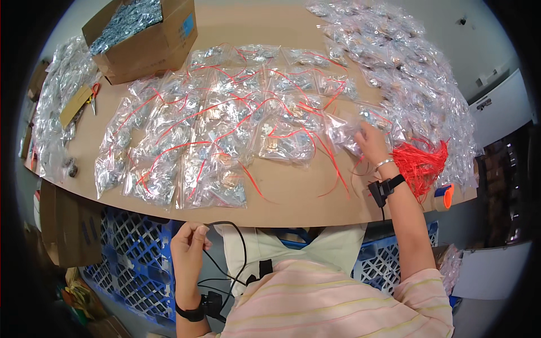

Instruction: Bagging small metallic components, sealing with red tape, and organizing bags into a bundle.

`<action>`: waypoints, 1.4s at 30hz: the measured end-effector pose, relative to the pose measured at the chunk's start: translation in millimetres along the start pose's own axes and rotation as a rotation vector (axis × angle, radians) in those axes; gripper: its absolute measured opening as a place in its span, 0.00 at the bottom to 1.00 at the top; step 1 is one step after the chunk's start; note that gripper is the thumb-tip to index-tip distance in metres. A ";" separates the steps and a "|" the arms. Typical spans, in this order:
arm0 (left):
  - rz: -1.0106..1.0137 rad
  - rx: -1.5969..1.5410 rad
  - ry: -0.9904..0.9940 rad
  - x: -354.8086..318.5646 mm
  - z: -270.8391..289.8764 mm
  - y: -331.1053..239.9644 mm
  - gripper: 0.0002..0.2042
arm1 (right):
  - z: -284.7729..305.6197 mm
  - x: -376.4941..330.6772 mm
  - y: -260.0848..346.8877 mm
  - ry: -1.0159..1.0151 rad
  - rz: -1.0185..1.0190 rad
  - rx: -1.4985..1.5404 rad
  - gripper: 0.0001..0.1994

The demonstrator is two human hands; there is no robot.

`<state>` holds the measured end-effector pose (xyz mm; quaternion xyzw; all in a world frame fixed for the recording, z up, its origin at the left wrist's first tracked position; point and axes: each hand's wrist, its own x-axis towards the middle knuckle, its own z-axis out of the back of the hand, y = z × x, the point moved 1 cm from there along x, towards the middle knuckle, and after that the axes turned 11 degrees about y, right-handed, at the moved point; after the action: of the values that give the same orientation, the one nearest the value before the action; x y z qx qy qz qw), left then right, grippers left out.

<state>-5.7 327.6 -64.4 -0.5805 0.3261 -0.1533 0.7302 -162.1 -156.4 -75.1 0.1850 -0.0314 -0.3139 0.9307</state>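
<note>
At the right of the table, my right hand [373, 143] is closed on the edge of a clear plastic bag [341, 130]. Small parts in that bag are too blurred to name. My left hand [190, 245] is below the table's front edge, with its fingers curled around a black cable [245, 248] that loops across my lap. Several rows of clear bags [225, 180] filled with small metallic parts cover the middle of the table, with thin red ties [248, 121] strewn over them. A heap of red ties [420, 163] lies beside my right wrist.
An open cardboard box [152, 53] of grey parts stands at the back left. Piles of filled bags line the right [417, 84] and left [65, 84] sides. Scissors [93, 98] lie at left, an orange tape roll [444, 197] at the front right. Blue plastic pallets [132, 259] are below.
</note>
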 end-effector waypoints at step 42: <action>0.110 -0.178 0.503 83.0 -45.8 -2.5 0.04 | 149.3 -33.8 75.1 -0.645 0.166 1.035 0.22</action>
<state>26.2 242.6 -91.9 -0.5674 0.5405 -0.2234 0.5797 -172.2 -129.7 93.0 0.5056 -0.4742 -0.2245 0.6849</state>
